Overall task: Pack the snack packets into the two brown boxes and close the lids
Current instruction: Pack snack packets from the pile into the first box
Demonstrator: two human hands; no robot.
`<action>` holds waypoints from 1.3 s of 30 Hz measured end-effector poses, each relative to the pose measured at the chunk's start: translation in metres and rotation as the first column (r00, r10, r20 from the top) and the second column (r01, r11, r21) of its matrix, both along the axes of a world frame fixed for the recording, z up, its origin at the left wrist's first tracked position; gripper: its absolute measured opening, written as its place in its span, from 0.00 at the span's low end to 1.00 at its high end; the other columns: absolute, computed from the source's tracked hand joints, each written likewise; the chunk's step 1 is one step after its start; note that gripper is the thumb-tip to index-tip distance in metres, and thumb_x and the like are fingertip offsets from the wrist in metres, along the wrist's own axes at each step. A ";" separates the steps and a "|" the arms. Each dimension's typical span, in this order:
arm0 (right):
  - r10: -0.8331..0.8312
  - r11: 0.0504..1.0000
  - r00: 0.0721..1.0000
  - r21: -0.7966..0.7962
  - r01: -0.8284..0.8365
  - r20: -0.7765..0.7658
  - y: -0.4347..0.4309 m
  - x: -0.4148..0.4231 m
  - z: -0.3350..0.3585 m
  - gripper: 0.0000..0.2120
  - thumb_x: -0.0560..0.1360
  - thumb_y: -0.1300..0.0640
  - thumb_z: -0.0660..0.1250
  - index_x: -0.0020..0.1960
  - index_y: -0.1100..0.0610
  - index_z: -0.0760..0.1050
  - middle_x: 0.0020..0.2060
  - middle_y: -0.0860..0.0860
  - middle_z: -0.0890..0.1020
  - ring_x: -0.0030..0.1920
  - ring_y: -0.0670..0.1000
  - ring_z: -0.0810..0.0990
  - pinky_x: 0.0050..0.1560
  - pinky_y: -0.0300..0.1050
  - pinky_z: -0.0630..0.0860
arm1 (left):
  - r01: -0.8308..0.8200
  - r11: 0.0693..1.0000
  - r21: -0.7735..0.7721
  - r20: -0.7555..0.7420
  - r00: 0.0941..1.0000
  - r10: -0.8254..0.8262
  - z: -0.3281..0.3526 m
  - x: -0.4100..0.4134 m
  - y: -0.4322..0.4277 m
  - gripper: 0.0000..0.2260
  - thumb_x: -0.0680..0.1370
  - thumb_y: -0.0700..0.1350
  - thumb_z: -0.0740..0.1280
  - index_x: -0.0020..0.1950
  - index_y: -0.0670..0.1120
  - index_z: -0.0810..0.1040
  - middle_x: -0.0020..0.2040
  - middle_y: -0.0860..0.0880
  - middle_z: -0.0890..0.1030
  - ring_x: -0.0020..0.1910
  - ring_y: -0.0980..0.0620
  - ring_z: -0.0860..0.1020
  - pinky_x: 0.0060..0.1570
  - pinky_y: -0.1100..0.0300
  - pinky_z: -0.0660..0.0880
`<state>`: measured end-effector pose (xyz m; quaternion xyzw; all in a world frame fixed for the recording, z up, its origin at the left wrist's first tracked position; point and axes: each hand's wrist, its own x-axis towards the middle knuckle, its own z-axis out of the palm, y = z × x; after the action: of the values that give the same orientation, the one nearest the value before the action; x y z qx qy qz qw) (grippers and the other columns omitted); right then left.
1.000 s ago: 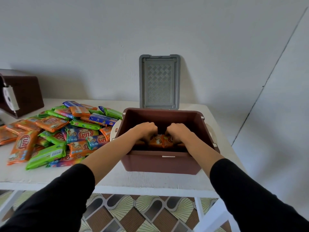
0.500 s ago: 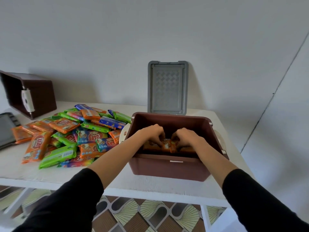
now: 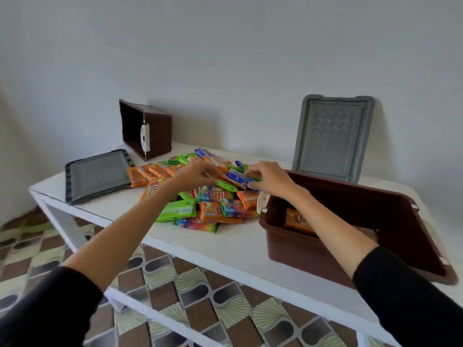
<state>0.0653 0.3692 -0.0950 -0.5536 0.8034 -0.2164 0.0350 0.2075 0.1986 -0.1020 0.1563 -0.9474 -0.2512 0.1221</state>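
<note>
Brown plastic makes up the near brown box (image 3: 313, 251), which stands open towards the front right corner of the white table (image 3: 225, 244). One orange packet (image 3: 298, 220) lies inside it against the left wall; the right forearm hides the rest of the interior. Behind this box, at the table's back edge, the upright grey lid (image 3: 330, 136) leans against the wall (image 3: 225, 58).

The far brown box (image 3: 160, 131) lies tipped on its side near the back left corner, its mouth facing left and a white latch on its rim. Just in front of it, the flat grey lid (image 3: 97, 175) lies along the left edge.

The loose snack packets (image 3: 213, 206) are heaped in the middle of the table, between the flat grey lid and the near brown box, in orange, green, blue and mixed colours. The heap's right side touches the near brown box's left wall by its white handle.

Both hands are over the top of the heap. The right hand (image 3: 269, 177) pinches the right end of a blue packet (image 3: 238, 179), fingers curled over it and thumb beneath. The left hand (image 3: 198, 172) is just left of that packet, with its fingers bent down onto the pile; I cannot tell whether they grip anything. Black sleeves cover both arms to mid-forearm. Patterned tiles cover the floor (image 3: 200, 296) under the table.
</note>
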 end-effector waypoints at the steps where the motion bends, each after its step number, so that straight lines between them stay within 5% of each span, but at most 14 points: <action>1: 0.060 0.997 0.998 0.043 -0.060 -0.002 -0.013 0.006 -0.002 0.16 0.72 0.58 0.70 0.59 0.54 0.77 0.56 0.54 0.80 0.55 0.53 0.78 0.55 0.49 0.75 | -0.027 0.999 0.020 0.049 0.998 0.026 -0.007 0.010 -0.009 0.12 0.73 0.38 0.69 0.56 0.41 0.79 0.50 0.43 0.81 0.46 0.53 0.79 0.53 0.60 0.77; 6: 0.255 0.886 0.967 0.400 -0.235 0.005 -0.063 0.011 -0.027 0.35 0.66 0.58 0.76 0.69 0.52 0.67 0.67 0.52 0.71 0.66 0.54 0.70 0.64 0.50 0.70 | -0.120 0.992 0.035 0.390 0.916 0.097 -0.047 0.049 -0.041 0.31 0.71 0.47 0.73 0.71 0.47 0.65 0.69 0.47 0.69 0.67 0.47 0.67 0.65 0.56 0.65; 10: 0.283 0.764 0.957 0.617 -0.189 -0.058 -0.076 0.000 -0.047 0.43 0.62 0.60 0.79 0.70 0.48 0.60 0.69 0.51 0.68 0.67 0.55 0.68 0.64 0.53 0.69 | -0.114 0.992 -0.048 0.445 0.887 0.123 -0.078 0.065 -0.057 0.38 0.71 0.44 0.72 0.75 0.50 0.55 0.74 0.45 0.60 0.73 0.45 0.59 0.70 0.50 0.58; 15: 0.314 0.786 0.946 0.582 -0.211 -0.082 -0.080 0.002 -0.053 0.36 0.62 0.63 0.77 0.63 0.48 0.62 0.59 0.53 0.74 0.55 0.53 0.73 0.49 0.49 0.73 | -0.062 0.993 -0.096 0.452 0.887 0.099 -0.085 0.071 -0.058 0.35 0.74 0.47 0.69 0.75 0.56 0.52 0.72 0.45 0.62 0.71 0.43 0.60 0.68 0.47 0.59; 19: 0.324 0.863 0.944 0.392 -0.319 0.055 -0.078 0.006 -0.051 0.34 0.63 0.59 0.77 0.62 0.48 0.62 0.56 0.51 0.75 0.54 0.53 0.75 0.52 0.51 0.76 | -0.024 0.981 -0.190 0.405 0.909 0.101 -0.082 0.074 -0.062 0.34 0.71 0.55 0.71 0.73 0.56 0.60 0.69 0.47 0.69 0.65 0.47 0.67 0.61 0.55 0.62; 23: 0.305 0.920 0.939 0.207 -0.333 0.157 -0.081 0.014 -0.049 0.28 0.67 0.58 0.75 0.63 0.50 0.66 0.56 0.52 0.76 0.57 0.50 0.75 0.54 0.45 0.72 | -0.018 0.994 -0.110 0.377 0.924 0.059 -0.080 0.072 -0.061 0.35 0.69 0.55 0.72 0.73 0.54 0.62 0.68 0.47 0.71 0.62 0.48 0.69 0.61 0.55 0.65; 29: 0.292 0.829 0.946 0.457 -0.323 0.138 -0.083 0.007 -0.057 0.38 0.66 0.56 0.76 0.69 0.47 0.60 0.69 0.53 0.66 0.67 0.55 0.67 0.65 0.52 0.69 | 0.007 0.992 -0.125 0.342 0.939 0.037 -0.082 0.068 -0.058 0.34 0.69 0.54 0.73 0.72 0.57 0.63 0.64 0.49 0.73 0.53 0.55 0.67 0.55 0.58 0.64; 39: 0.284 0.835 0.959 0.493 -0.245 -0.004 -0.086 0.008 -0.064 0.42 0.65 0.49 0.75 0.72 0.52 0.58 0.67 0.54 0.66 0.66 0.54 0.67 0.65 0.50 0.69 | -0.076 0.997 -0.008 0.238 0.968 0.076 -0.091 0.075 -0.056 0.30 0.66 0.52 0.76 0.66 0.54 0.71 0.60 0.48 0.76 0.58 0.53 0.73 0.55 0.59 0.70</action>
<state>0.0728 0.2837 -0.1589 -0.6403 0.7483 0.0213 0.1720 0.2826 0.1421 -0.1926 0.2216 -0.9483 -0.2266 0.0168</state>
